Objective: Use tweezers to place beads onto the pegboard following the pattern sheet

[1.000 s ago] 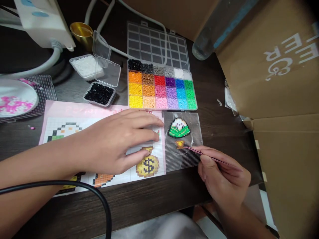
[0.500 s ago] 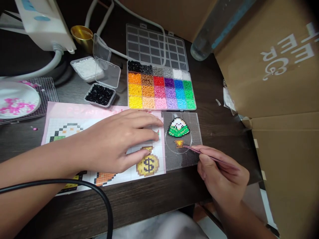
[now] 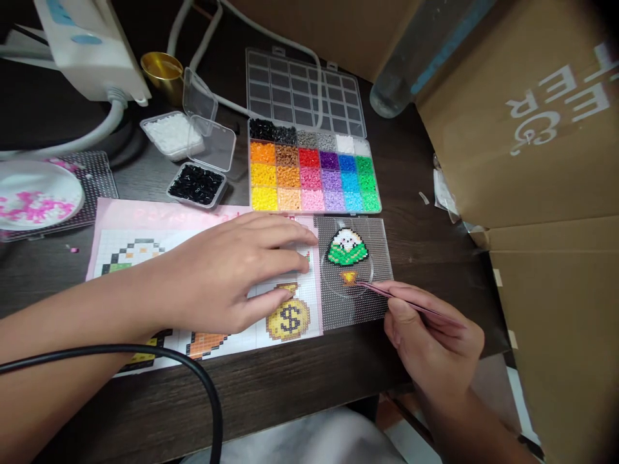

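– Right grip?
– Clamped on my tweezers, tips at the gold beads on the board.
– Left grip?
– Mine lies with fingers apart over the chart.

The tweezers look metallic, the pegboard plastic.

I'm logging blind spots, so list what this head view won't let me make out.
In the head view:
Pattern sheet: partly hidden behind the left hand.
Tweezers: tips too small to tell whether they grip anything.
White dish: cut off by the left edge.
Clear container: top cut off by the upper edge.
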Demonstrator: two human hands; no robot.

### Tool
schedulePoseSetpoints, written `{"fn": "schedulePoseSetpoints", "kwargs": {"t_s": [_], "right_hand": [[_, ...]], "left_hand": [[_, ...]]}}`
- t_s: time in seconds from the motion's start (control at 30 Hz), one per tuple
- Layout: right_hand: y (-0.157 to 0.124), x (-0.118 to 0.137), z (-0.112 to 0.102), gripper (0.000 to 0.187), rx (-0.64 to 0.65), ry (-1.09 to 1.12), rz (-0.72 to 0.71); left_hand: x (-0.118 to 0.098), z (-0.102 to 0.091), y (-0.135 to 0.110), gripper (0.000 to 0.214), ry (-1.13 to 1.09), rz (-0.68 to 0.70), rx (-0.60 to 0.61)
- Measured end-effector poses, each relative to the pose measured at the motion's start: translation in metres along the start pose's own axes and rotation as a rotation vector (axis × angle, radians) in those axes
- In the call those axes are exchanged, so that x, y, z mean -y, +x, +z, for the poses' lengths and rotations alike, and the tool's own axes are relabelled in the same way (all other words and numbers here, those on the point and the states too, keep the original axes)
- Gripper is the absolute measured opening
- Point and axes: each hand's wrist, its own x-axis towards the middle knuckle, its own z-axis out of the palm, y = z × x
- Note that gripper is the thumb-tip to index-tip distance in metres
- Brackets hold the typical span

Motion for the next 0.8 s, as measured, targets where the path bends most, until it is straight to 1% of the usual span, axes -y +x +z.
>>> {"fn": "schedulePoseSetpoints", "kwargs": {"t_s": [0.17, 0.23, 0.3, 0.33, 0.37, 0.4, 0.43, 0.47, 0.5, 0.57, 0.63, 0.67, 0.7, 0.77, 0.8], "right_hand": [[-0.002, -0.002, -0.003, 0.012, -0.049, 0.103, 0.072], [0.001, 0.004, -0.005, 0.011, -0.08, 0.141, 0.104], [0.011, 0.016, -0.007, 0.009, -0.124, 0.151, 0.096], [0.019, 0.025, -0.007, 0.009, -0.144, 0.151, 0.071], [0.029, 0.035, -0.007, 0.008, -0.193, 0.144, 0.02], [0.041, 0.045, -0.005, 0.008, -0.215, 0.146, -0.035], [0.056, 0.055, -0.002, 0.007, -0.222, 0.178, -0.115], [0.071, 0.065, 0.002, 0.008, -0.179, 0.197, -0.164], [0.088, 0.072, 0.009, 0.009, -0.15, 0.218, -0.2], [0.12, 0.082, 0.027, 0.012, -0.054, 0.224, -0.218], [0.148, 0.084, 0.051, 0.014, 0.089, 0.218, -0.23], [0.159, 0.083, 0.065, 0.017, 0.134, 0.197, -0.224], [0.167, 0.08, 0.079, 0.02, 0.153, 0.188, -0.234], [0.176, 0.072, 0.103, 0.022, 0.232, 0.174, -0.2], [0.177, 0.067, 0.112, 0.023, 0.23, 0.183, -0.183]], "left_hand": [[-0.002, -0.002, 0.0, 0.024, 0.048, 0.037, 0.004], [-0.003, -0.003, 0.0, 0.024, 0.062, 0.057, -0.001], [-0.003, -0.003, -0.001, 0.023, 0.059, 0.067, -0.004], [-0.002, -0.002, -0.001, 0.023, 0.056, 0.067, -0.001], [-0.002, -0.002, -0.001, 0.023, 0.051, 0.069, 0.003], [-0.001, -0.002, -0.002, 0.024, 0.046, 0.069, 0.008], [-0.001, -0.002, -0.002, 0.024, 0.041, 0.065, 0.012], [-0.001, -0.002, -0.002, 0.024, 0.031, 0.062, 0.011], [-0.002, -0.002, -0.002, 0.024, 0.025, 0.056, 0.011], [-0.004, -0.003, -0.003, 0.025, 0.006, 0.055, 0.012], [-0.006, -0.003, -0.004, 0.027, -0.005, 0.056, 0.005], [-0.007, -0.004, -0.005, 0.027, -0.008, 0.044, 0.01], [-0.007, -0.004, -0.006, 0.027, -0.009, 0.038, 0.013], [-0.007, -0.003, -0.008, 0.028, -0.002, 0.024, 0.009], [-0.007, -0.003, -0.009, 0.028, -0.003, 0.024, 0.0]]}}
